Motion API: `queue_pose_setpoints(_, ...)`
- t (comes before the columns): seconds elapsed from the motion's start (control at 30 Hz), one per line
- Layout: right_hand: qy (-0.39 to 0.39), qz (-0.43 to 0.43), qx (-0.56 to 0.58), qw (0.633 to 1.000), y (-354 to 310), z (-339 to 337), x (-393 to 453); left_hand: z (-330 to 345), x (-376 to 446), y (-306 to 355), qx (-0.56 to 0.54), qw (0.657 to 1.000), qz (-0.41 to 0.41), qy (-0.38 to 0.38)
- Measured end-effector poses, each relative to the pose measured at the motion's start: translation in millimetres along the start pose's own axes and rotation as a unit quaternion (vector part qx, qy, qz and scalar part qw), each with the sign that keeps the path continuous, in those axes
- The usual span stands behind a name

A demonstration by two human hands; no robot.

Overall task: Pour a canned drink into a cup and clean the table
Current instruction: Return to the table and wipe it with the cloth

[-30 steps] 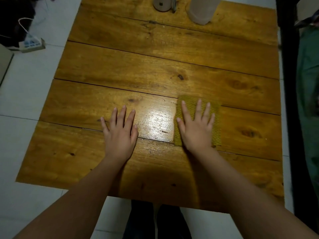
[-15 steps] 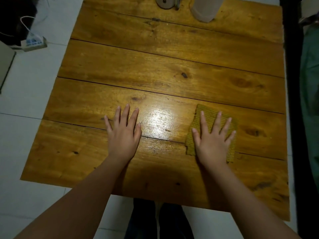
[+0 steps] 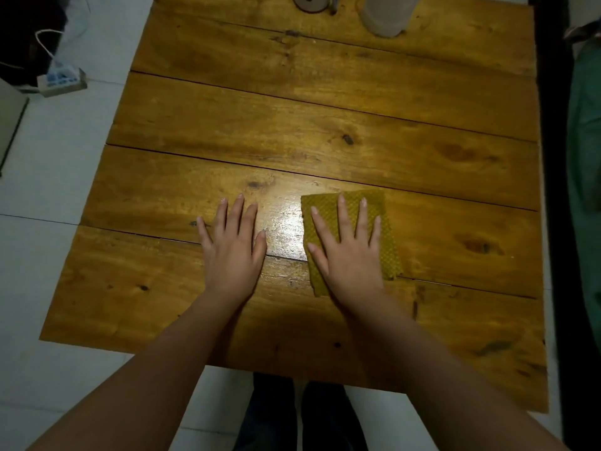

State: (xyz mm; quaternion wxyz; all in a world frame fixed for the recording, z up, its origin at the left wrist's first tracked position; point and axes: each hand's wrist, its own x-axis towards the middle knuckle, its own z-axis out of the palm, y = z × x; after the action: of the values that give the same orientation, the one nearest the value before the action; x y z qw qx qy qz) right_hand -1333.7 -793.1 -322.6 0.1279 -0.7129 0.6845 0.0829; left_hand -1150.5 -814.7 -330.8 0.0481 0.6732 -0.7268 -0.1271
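A yellow-green waffle cloth [image 3: 383, 236] lies flat on the wooden plank table [image 3: 292, 125], near its front middle. My right hand [image 3: 348, 252] presses on the cloth with straight, spread fingers. My left hand [image 3: 232, 245] rests flat on the bare wood just left of a glossy patch. At the far edge stand the base of a can [image 3: 309, 3] and the bottom of a translucent cup [image 3: 385, 17], both cut off by the frame's top.
White tiled floor surrounds the table. A power strip [image 3: 61, 81] with a white cable lies on the floor at the far left. A dark post [image 3: 553, 125] and green fabric [image 3: 585, 141] run along the table's right side. My dark trouser legs show below the front edge.
My right hand slid the cloth to the right and then back to the left, closer to the left hand. My left hand stayed flat in place.
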Motion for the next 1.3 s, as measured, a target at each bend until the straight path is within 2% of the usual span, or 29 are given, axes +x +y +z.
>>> queue_pose_setpoints(0.1, -0.013, 0.034, 0.003, 0.999, 17, 3, -17, -4, 2, 1, -0.012, 1.000, -0.005, -0.007)
queue_pose_setpoints(0.27, -0.010, 0.195, 0.053, 0.979, 71, -5, -32, -12, 6, -1, -0.031, 0.999, 0.005, 0.003)
queue_pose_setpoints(0.33, -0.009, 0.230, 0.058, 0.971, 85, -9, -27, -13, 9, -1, -0.035, 0.999, 0.008, 0.005)
queue_pose_setpoints(0.47, -0.008, 0.209, 0.068, 0.976, 80, -17, -6, -16, 20, 1, -0.044, 0.999, 0.023, 0.004)
queue_pose_setpoints(0.67, -0.029, 0.022, 0.022, 0.999, 20, -21, 28, -20, 46, 10, -0.049, 0.995, 0.082, -0.016)
queue_pose_setpoints(0.77, -0.009, -0.009, -0.009, 1.000, -1, -12, 18, -21, 58, 12, -0.045, 0.994, 0.094, -0.022)
queue_pose_setpoints(0.9, -0.016, 0.035, -0.007, 0.999, 17, -2, -4, -21, 68, 11, -0.038, 0.995, 0.086, -0.028)
queue_pose_setpoints(1.1, -0.008, 0.244, 0.063, 0.968, 73, -11, -14, -20, 72, 7, -0.025, 0.994, 0.103, -0.023)
queue_pose_setpoints(1.23, -0.013, 0.270, 0.084, 0.959, 70, -20, 9, -19, 72, 8, -0.029, 0.994, 0.100, -0.018)
queue_pose_setpoints(1.3, -0.010, 0.244, 0.087, 0.966, 58, -24, 22, -19, 72, 9, -0.030, 0.994, 0.099, -0.019)
